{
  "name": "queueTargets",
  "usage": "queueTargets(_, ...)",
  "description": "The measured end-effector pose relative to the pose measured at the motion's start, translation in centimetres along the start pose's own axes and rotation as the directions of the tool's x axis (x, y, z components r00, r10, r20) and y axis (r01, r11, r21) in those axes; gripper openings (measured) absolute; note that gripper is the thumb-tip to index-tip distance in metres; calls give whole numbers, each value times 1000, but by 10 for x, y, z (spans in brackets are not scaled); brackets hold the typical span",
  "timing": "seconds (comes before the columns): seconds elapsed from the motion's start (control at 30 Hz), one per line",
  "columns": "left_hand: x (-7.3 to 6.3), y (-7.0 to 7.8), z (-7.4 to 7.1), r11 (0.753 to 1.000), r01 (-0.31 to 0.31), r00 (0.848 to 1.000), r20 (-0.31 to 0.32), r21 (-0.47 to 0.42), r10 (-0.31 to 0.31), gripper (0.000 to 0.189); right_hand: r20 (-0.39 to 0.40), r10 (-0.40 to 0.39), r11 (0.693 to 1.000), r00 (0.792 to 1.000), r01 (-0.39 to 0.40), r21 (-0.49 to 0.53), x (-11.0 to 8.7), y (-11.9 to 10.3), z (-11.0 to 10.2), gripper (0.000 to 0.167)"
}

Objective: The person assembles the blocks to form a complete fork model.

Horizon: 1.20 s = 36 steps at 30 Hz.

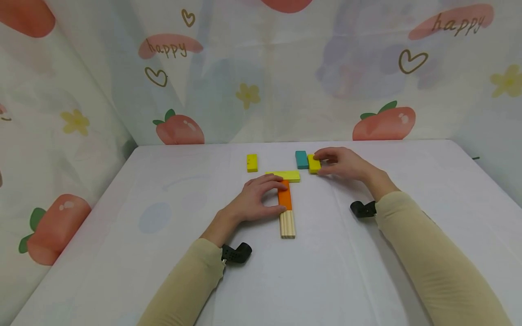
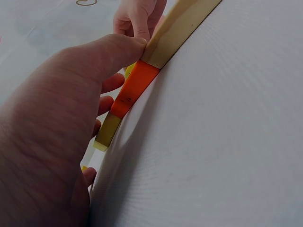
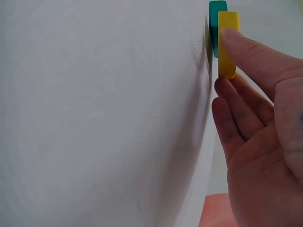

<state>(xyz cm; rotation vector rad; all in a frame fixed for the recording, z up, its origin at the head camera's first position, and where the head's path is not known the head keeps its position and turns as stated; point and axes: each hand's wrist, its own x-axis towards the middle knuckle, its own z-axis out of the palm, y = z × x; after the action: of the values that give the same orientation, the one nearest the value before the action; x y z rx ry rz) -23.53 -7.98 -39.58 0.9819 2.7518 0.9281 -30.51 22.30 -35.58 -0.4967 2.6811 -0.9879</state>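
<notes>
My right hand [image 1: 344,162] pinches a small yellow block [image 1: 314,164] between thumb and fingers, with the thumb against one side in the right wrist view. Close beside it on the left is a teal block [image 1: 301,160]. My left hand [image 1: 257,199] rests by a T-shaped arrangement, fingers loosely curved. Its fingertips reach the far part of the orange block [image 1: 285,199], and its thumb touches where orange meets the striped plain wood block [image 1: 287,225]. Across the orange block's far end lies a yellow-green block [image 1: 289,176], partly covered by the fingers.
Another yellow block [image 1: 252,163] lies alone toward the back of the white-covered table [image 1: 318,280]. A printed curtain [image 1: 285,72] hangs behind the table's far edge. Black wrist cameras [image 1: 240,252] are worn at both sleeves.
</notes>
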Motion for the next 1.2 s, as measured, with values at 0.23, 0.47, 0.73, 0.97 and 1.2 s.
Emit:
queueTargets(0.23, 0, 0, 0, 1000, 0, 1000, 0, 2, 0, 48, 12, -8, 1000, 1000, 8, -7, 2, -3, 1, 52)
queueTargets(0.47, 0, -1, 0, 1000, 0, 1000, 0, -4, 0, 47, 19, -8, 1000, 1000, 9, -14, 5, -6, 4, 53)
queueTargets(0.73, 0, 0, 0, 1000, 1, 1000, 2, 2, -1, 47, 21, -24, 1000, 1000, 24, -15, 9, -9, 7, 53)
queueTargets(0.97, 0, 0, 0, 1000, -2, 1000, -2, 4, 2, 47, 24, -18, 1000, 1000, 19, -19, 12, -14, 9, 53)
queueTargets(1.2, 1, -1, 1, 1000, -4, 1000, 1, 12, 4, 47, 23, -14, 1000, 1000, 14, -11, 15, -14, 11, 53)
